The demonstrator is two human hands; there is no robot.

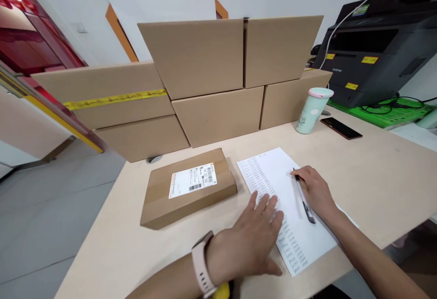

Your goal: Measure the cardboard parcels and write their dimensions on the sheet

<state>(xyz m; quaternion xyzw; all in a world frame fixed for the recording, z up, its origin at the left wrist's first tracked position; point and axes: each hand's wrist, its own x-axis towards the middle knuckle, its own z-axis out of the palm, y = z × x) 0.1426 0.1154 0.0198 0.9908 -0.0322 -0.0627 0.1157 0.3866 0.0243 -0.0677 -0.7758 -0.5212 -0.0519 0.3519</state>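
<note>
A white sheet of paper (290, 190) with printed columns of small text lies on the wooden table. My right hand (316, 190) grips a pen (305, 200) over the sheet's right part, its black end pointing back toward me. Fingers spread, my left hand (251, 235) rests at the paper's left edge and covers some of the print; a pink-strapped watch (202, 262) is on that wrist. Left of the sheet sits a flat cardboard parcel (191, 212), taped and bearing a white shipping label (193, 179).
Stacked cardboard boxes (218, 116) line the table's back edge, one with yellow tape. A mint tumbler (312, 112) and a dark phone (341, 128) stand and lie at the back right. Behind them a black printer (372, 58) sits on a green pallet (392, 112).
</note>
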